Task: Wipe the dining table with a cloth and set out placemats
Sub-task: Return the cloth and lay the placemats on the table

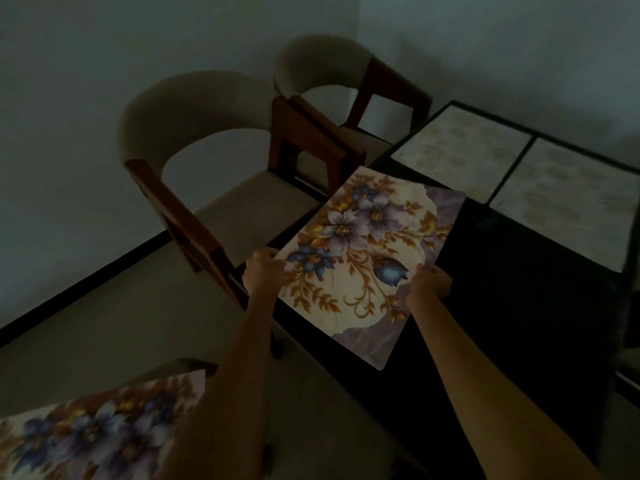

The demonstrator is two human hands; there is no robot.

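A cream placemat (370, 258) printed with blue and purple flowers and gold leaves is held at the left edge of the dark dining table (512, 306). My left hand (264, 271) grips its left side and my right hand (429, 284) grips its right side. Two pale placemats (460, 150) (568, 199) lie side by side, pale side up, at the far end of the table. Another floral placemat (100, 431) rests at the bottom left, apparently on a chair seat. No cloth is in view.
Two wooden chairs with curved beige backs (194, 109) (325, 60) stand along the table's left side, by the wall. A pale floor with a dark skirting line (86, 282) runs to the left. The room is dim.
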